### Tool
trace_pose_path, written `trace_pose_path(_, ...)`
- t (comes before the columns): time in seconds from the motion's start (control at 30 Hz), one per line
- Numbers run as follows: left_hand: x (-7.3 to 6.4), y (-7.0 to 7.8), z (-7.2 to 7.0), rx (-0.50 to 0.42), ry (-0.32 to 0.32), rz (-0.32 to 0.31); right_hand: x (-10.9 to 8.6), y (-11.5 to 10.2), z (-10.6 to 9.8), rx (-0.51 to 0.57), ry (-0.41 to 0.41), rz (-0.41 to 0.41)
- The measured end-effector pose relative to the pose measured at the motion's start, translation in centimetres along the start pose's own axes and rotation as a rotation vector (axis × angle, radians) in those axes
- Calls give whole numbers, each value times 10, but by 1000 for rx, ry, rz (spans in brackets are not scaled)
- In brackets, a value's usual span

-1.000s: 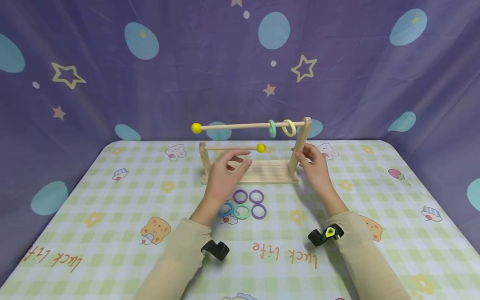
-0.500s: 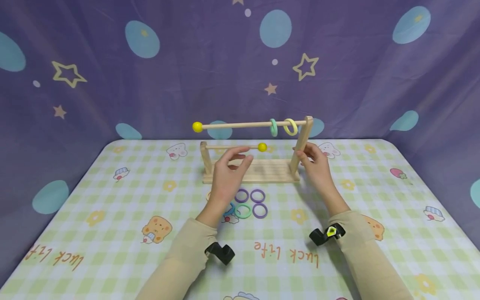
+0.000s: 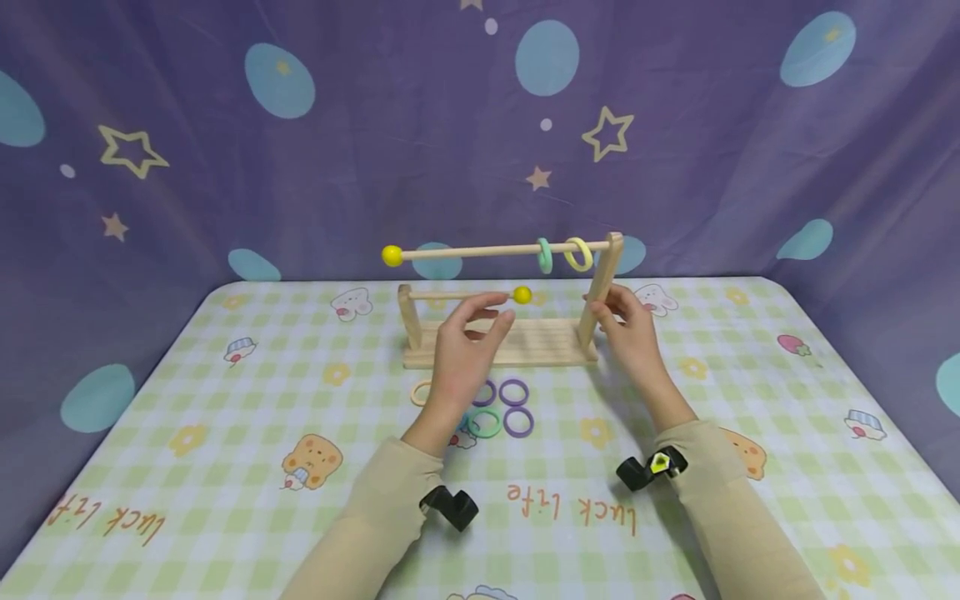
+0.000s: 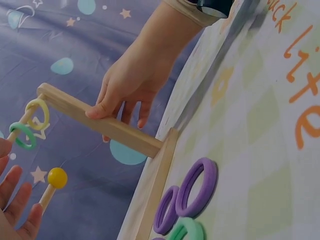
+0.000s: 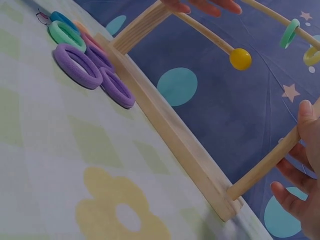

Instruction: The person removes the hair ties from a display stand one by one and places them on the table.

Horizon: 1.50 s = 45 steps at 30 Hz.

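Observation:
A wooden rack point(image 3: 517, 343) stands on the table, with two rods tipped by yellow balls. A green ring point(image 3: 545, 256) and a yellow ring point(image 3: 577, 255) hang on its upper rod. My right hand point(image 3: 632, 333) grips the right post point(image 4: 100, 120), thumb on one side and fingers on the other. In front of the lower rod hovers my left hand point(image 3: 465, 350), thumb and fingers apart, with nothing seen between them. Purple rings point(image 5: 77, 66), a green ring point(image 5: 67, 36) and a blue ring point(image 5: 65, 22) lie before the rack, partly hidden in the head view by my left wrist.
The table has a green-and-white checked cloth point(image 3: 247, 417) with printed cartoons. A pale orange ring point(image 3: 420, 392) lies left of my left wrist. Behind the table hangs a purple curtain point(image 3: 420, 167) with stars and blue ovals.
My left hand has shifted slightly to the right along the lower rod, uncovering the pale orange ring and covering more of the blue one. My right hand stays on the post.

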<state>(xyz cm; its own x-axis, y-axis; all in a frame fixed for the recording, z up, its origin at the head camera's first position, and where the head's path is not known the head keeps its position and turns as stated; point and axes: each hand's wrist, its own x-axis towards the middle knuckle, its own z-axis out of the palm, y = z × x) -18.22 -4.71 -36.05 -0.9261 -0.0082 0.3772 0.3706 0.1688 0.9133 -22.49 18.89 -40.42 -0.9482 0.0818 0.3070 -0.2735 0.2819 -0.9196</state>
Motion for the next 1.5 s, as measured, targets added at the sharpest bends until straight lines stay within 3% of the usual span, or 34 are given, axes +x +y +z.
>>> trace_pose_path(0.4, 10, 5, 18, 50, -11, -12, 1, 2, 4, -4, 19, 15)
trace_pose_path(0.6, 22, 8, 29, 136, 44, -5, 2, 2, 4, -9, 26, 4)
trace_pose_path(0.77, 30, 11, 36, 137, 64, 17, 2, -1, 2, -10, 24, 25)
trace_pose_path(1.3, 39, 21, 50, 142, 132, -32, 2, -2, 2, -7, 27, 29)
trace_pose_path(1.5, 40, 23, 52, 200, 144, -61, -2, -12, 2, -2, 19, 43)
